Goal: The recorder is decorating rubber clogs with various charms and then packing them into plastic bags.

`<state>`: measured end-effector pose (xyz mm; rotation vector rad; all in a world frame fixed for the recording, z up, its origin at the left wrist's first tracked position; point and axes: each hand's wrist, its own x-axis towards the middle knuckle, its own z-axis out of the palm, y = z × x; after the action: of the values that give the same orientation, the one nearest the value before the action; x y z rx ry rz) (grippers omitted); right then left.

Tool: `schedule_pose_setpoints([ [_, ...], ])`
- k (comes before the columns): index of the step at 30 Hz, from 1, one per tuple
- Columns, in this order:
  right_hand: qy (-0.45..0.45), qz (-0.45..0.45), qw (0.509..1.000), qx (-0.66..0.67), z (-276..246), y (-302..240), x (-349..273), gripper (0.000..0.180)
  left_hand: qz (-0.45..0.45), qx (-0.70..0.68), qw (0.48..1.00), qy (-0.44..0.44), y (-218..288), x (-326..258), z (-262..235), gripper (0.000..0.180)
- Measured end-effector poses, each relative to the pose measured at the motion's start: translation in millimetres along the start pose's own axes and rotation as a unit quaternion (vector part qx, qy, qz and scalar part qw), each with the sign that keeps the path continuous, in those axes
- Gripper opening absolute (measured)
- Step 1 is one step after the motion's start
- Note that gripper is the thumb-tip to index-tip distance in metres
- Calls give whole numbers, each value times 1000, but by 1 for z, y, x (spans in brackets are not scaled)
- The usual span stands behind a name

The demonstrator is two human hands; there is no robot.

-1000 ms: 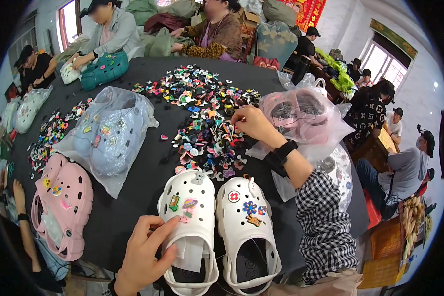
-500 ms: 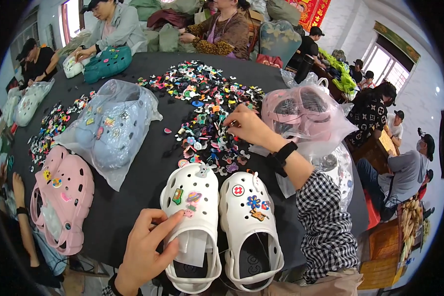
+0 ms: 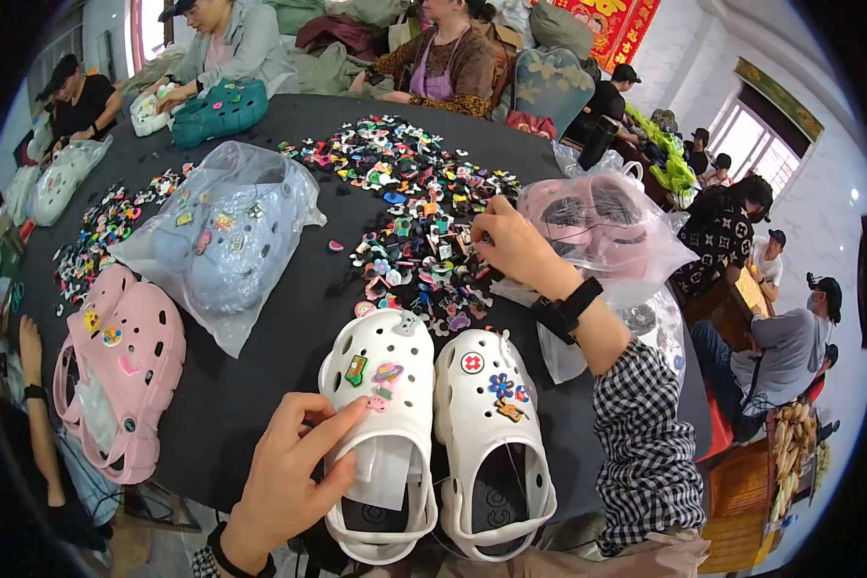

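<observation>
Dark bit (image 3: pixel 486 237) by right hand (image 3: pixel 520 247), indistinct

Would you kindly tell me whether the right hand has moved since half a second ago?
Yes, the right hand shifted slightly rightward, nearer the bagged pink clogs.

Bright window (image 3: pixel 759 141), bent edges, black corners

In front of you stand two white clogs (image 3: pixel 407 419); across your counter (image 3: pixel 246 409) you can count two blue clogs (image 3: pixel 226 255) in one bag (image 3: pixel 233 332), two pink clogs (image 3: pixel 592 231) in another, and two heaps of charms (image 3: pixel 433 241).
</observation>
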<state>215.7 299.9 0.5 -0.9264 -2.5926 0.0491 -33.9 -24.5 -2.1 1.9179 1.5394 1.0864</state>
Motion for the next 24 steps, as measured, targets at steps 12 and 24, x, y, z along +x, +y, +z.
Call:
schedule_pose_setpoints([
  [12, -60, -80, 944, 315, -58, -140, 3, 23, 9, -4, 1000, 27, 0, -1, 2, 53],
  [24, -140, -195, 915, 325, -51, -192, 0, 17, 26, 13, 999, 38, -2, -4, 4, 46],
])
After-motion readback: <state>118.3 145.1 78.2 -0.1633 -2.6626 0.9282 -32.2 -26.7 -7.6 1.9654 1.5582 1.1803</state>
